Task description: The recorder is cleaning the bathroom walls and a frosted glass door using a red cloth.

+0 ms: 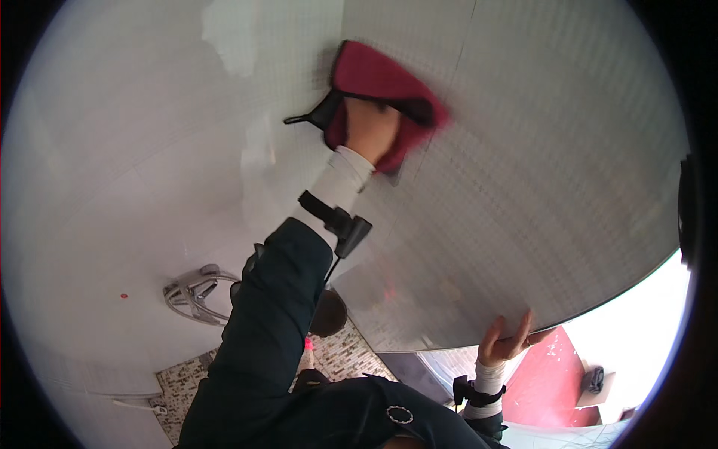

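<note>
My left hand (370, 123) presses a dark red cloth (381, 71) with black edging against a large, glossy pale panel (553, 172). Its fingers are partly hidden by the folded cloth and blurred by motion. From the cloth's left side sticks out a black loop tab (318, 116). Lower right, my right hand (508, 344) grips the panel's lower edge, with its fingers on the near face. Both wrists wear pale wraps and black straps; the left strap carries a small black device (348, 228).
Left of the panel stands a pale wall (134, 209) with a chrome fitting (198, 293). Below lie a mosaic-patterned floor (351, 355) and a dark brown round object (329, 313). Beyond the panel's edge is a red surface (542, 382) with a black bundle (594, 379) near it.
</note>
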`<action>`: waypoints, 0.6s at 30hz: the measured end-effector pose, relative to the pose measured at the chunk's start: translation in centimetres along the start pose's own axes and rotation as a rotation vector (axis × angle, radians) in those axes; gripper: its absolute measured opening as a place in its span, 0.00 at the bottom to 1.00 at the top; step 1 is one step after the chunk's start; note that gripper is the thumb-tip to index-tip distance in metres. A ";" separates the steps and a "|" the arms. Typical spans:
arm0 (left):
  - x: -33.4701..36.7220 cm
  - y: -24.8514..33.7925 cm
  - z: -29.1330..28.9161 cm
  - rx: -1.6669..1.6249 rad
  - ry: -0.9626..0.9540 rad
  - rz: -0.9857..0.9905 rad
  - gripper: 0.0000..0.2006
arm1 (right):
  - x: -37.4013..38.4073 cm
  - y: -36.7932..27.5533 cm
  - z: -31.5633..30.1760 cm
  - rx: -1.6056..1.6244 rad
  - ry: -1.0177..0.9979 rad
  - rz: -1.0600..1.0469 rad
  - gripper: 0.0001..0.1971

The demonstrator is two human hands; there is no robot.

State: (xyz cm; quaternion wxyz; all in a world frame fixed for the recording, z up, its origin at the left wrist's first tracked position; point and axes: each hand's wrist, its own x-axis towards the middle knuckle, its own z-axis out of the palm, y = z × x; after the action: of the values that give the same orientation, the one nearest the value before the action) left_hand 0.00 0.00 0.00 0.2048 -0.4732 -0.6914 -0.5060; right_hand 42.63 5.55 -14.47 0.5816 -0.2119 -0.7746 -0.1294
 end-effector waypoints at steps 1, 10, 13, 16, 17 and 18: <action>-0.6 -4.6 1.9 0.058 0.129 0.040 0.28 | -0.4 -0.1 0.3 0.002 -0.026 0.003 0.29; -11.7 -8.8 6.8 -0.243 0.193 -0.181 0.27 | -1.1 0.0 1.0 -0.010 -0.002 0.055 0.27; -12.4 -8.2 5.3 -0.439 0.115 -0.252 0.27 | -0.8 -0.5 1.4 -0.057 0.079 0.079 0.26; -13.5 -8.4 3.4 -0.611 0.044 -0.323 0.27 | 1.9 -3.7 0.4 -0.207 0.115 0.103 0.22; -13.7 -8.1 2.8 -0.672 0.022 -0.336 0.27 | 3.3 -5.3 -0.6 -0.291 0.142 0.101 0.19; -14.2 -7.9 1.9 -0.730 0.003 -0.351 0.27 | 3.7 -6.7 -1.0 -0.356 0.238 -0.014 0.14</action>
State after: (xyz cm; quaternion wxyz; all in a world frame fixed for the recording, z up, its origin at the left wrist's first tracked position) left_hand 0.18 -4.95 -15.56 -0.0651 -0.3891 -0.5361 -0.7463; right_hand 39.39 -0.14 -10.38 0.6215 -0.2891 -0.6669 -0.2923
